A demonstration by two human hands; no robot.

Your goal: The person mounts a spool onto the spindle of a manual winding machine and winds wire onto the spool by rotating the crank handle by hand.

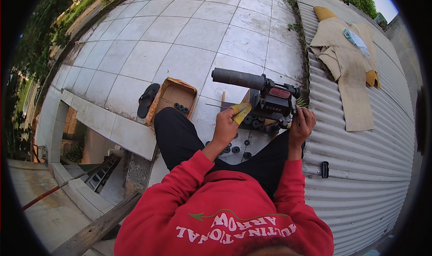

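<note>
A black, box-shaped machine (274,102) stands on the tiles between my knees, with a long dark grey roller (238,78) sticking out to its left. My left hand (226,126) is closed on a yellow cloth (241,112) at the machine's left side. A thin rod (215,105) shows beyond that hand. On the machine's right side my right hand (301,124) has its fingers bent together at a small metal part; what they grip is hidden. Several small black rings (236,149) lie below the machine, between my legs.
An open cardboard box (160,104) with several black rings (181,108) inside stands by my left knee, beside a black flip-flop (147,100). At right, corrugated roofing (360,166) bears beige cloth (344,67) and a small black part (325,169). A drop with a ladder (101,175) opens at lower left.
</note>
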